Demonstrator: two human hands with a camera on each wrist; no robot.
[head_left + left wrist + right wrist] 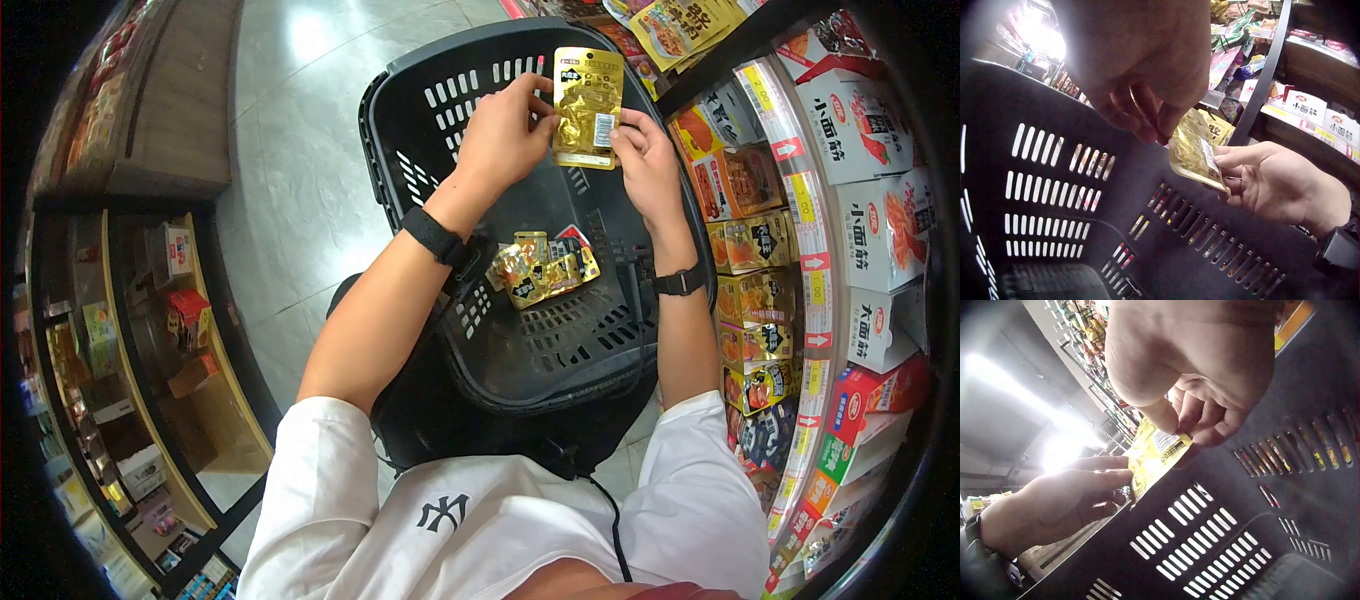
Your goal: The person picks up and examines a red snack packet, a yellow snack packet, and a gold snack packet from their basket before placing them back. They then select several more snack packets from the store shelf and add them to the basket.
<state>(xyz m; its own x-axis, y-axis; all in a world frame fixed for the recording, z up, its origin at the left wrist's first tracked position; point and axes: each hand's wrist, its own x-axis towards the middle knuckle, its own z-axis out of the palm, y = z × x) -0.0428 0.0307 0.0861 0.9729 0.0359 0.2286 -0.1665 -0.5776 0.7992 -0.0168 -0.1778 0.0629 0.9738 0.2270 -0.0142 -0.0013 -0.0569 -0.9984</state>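
A flat gold foil snack packet point(587, 108), its barcode side toward the head camera, is held up over the far part of a black shopping basket point(530, 375). My left hand point(497, 137) pinches its left edge with fingertips and thumb. The right hand point(652, 168) grips the lower right edge beside the barcode, thumb in front and fingers behind. Both hands meet at the packet point(1194, 153) in the left wrist view, and its shiny face point(1150, 453) also shows in the right wrist view. Several gold packets point(545, 270) lie in a loose pile on the basket floor.
Along the right runs a shelf with a price strip point(806, 225), white snack boxes point(868, 225) and rows of small packets point(755, 300). More yellow packets point(680, 30) stand at the far end. At left are wooden shelves point(170, 300) with goods, beside a grey tiled floor point(290, 150).
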